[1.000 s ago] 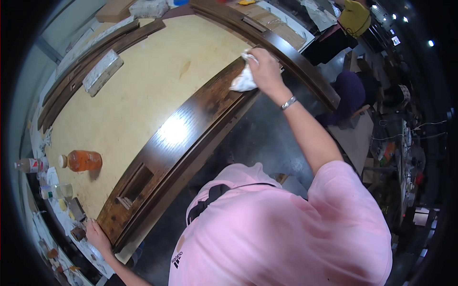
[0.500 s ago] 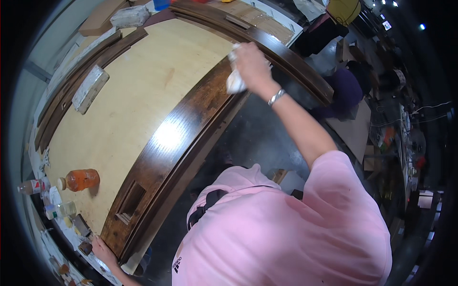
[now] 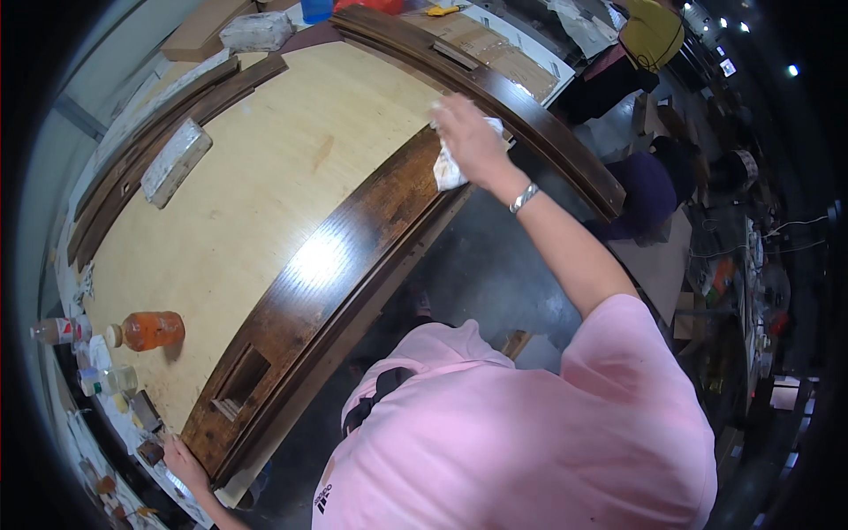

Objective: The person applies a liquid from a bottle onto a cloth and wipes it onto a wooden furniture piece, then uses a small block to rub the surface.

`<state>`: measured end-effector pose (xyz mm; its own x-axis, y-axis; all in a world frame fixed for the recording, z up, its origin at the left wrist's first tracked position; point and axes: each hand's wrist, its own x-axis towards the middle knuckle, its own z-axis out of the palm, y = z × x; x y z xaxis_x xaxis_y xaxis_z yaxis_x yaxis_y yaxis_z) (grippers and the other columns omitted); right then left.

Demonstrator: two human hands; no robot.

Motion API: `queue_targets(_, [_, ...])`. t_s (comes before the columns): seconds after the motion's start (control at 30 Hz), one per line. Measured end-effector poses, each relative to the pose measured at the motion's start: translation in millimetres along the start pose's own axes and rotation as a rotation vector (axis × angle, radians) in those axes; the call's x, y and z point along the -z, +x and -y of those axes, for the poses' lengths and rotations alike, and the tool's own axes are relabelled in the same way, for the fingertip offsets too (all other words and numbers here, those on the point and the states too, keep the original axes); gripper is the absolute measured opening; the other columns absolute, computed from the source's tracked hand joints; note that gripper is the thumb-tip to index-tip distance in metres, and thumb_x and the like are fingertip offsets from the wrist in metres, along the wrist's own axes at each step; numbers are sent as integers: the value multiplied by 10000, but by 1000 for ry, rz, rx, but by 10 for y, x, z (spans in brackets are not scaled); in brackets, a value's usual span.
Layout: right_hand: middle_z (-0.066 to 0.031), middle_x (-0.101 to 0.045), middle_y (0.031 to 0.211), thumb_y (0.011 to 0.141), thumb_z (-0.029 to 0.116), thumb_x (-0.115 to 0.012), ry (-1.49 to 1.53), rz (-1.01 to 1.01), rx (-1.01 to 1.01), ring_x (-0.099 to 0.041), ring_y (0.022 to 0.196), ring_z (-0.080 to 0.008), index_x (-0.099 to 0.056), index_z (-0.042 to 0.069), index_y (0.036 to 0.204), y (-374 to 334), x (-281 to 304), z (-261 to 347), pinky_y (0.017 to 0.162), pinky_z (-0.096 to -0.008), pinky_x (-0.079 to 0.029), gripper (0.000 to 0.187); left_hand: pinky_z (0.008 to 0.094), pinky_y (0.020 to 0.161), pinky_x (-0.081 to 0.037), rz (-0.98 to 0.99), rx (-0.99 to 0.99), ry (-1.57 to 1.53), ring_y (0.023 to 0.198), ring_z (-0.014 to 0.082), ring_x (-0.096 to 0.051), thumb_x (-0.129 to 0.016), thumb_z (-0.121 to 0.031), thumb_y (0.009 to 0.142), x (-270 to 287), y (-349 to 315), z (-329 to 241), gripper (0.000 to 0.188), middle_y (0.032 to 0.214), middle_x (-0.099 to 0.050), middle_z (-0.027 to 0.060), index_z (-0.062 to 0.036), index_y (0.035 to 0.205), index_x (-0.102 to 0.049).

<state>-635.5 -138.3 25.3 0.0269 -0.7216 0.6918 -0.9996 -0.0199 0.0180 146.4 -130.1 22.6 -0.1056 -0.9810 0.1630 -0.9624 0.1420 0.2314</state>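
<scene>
A long dark-brown wooden board (image 3: pixel 291 300) with a rectangular cutout near its near-left end lies along the edge of the pale tabletop. At its far end my right hand (image 3: pixel 475 146) is closed over a white cloth (image 3: pixel 452 170), pressing it to the wood. The hand is slightly blurred, and part of the cloth is hidden under it. My left hand (image 3: pixel 187 464) grips the board's near-left end, its fingers partly hidden by the corner. A bottle of orange liquid (image 3: pixel 152 331) lies on its side on the tabletop, left of the board.
Another dark wooden board (image 3: pixel 503 88) crosses beyond the far end. Dark strips (image 3: pixel 115 190) and a wrapped whitish block (image 3: pixel 177 163) lie at the left. Clear bottles (image 3: pixel 110 380) crowd the left edge. A person in purple (image 3: pixel 649 194) is at the right, another person (image 3: pixel 649 35) farther back.
My right hand and the cloth have shifted slightly down and right in the picture, still at the board's far end. The whole view has shifted a little; my left hand stays at the near end.
</scene>
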Motion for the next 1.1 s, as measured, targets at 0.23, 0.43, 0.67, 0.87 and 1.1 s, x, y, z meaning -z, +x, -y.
queue_targets(0.23, [-201,-669,1109,919,152,-566,223,83,-593,-644,1062,-362,-659,52,1130,414,277,-290,892,-437,-529,251,439,791,-445,23,49,9,903,412,-587,-443,-248,1037,43,26,-91,368,976,-641,254,58,1090,-640])
queue_targets(0.43, [-155,-630,1159,936,162,-623,1490,230,-552,-615,1064,-215,-579,-12,1195,631,367,2348,921,-333,-493,316,426,1160,-256,-118,-189,-649,1420,300,-349,-537,-384,977,294,12,-2131,699,1532,-378,168,-13,1518,-297])
queue_targets(0.67, [-237,-475,1400,724,373,-825,1280,522,-41,-427,1349,-323,-347,-11,1461,629,588,2544,1103,-396,-363,958,275,959,-444,-182,-127,-942,1104,155,-580,-590,-57,911,154,170,-2738,290,1226,-618,92,9,1191,-630])
queue_targets(0.87, [-209,-493,1355,550,429,-893,558,656,530,-441,1297,-367,-411,-6,1409,377,377,2360,1103,-467,-331,1077,340,989,-442,-539,126,-369,1079,238,-587,-653,38,741,334,-356,-1920,372,1130,-616,111,-16,1108,-635])
queue_targets(1.1, [-135,-540,1133,566,340,-869,574,689,469,-510,1109,-318,-484,34,1302,380,400,2422,1022,-447,-365,885,405,844,-423,-317,-100,-146,978,286,-575,-658,-118,703,-57,-427,-2371,223,1066,-637,86,-134,923,-693])
